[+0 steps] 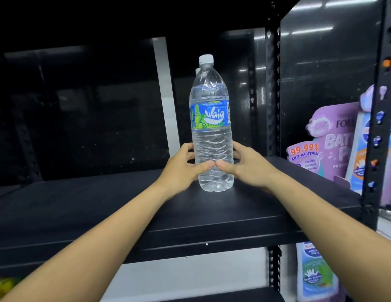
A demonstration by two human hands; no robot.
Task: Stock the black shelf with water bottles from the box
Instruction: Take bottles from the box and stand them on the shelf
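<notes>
The bottle (pixel 210 118) stands upright on the shelf (pixel 103 205), long axis vertical, base apparently seated. The left hand (pixel 181 168) grasps its lower body from 9 o'clock and the right hand (pixel 249 166) from 3 o'clock, equally near, thumbs meeting in front. A second bottle (pixel 197 71) stands just behind at 12 o'clock, probably limiting rearward travel.

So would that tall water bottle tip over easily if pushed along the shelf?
Possibly: the water bottle is tall on a narrow base, so a high push could topple it. It looks full, so likely heavy. Its ribbed walls may flex under the left hand and right hand.
</notes>
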